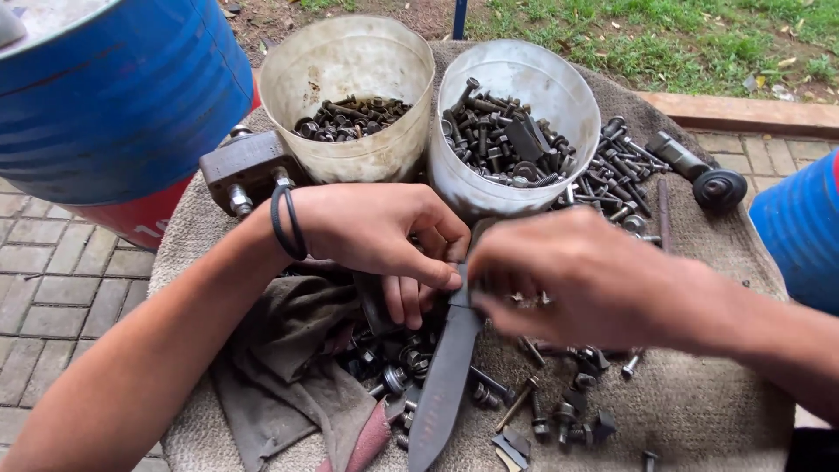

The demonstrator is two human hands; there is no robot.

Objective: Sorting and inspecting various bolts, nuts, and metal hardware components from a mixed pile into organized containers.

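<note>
Lying blade-down toward the viewer, the knife rests on the counter, its dark blade running from the hands to the near edge. Both hands meet at its upper end, where the handle would be; the handle itself is hidden.

The left hand is curled, thumb and forefinger pinched together at the top of the blade; the other fingers fold under the palm. A black band circles the left wrist. The right hand is blurred; its fingers are drawn together against the same spot, touching the left fingertips. What exactly each hand grips there cannot be told.

Loose bolts and nuts lie scattered on both sides of the blade. A grey rag lies crumpled left of the blade, under the left forearm.

Behind the hands stand two pale plastic tubs, touching side by side. The left tub holds dark nuts and washers. The right tub holds longer bolts. More bolts are heaped just right of the right tub. A shaft with a wheel lies beyond that heap. A metal bracket lies left of the left tub.

A blue drum stands at far left on brick paving. Grass shows at the top.
</note>
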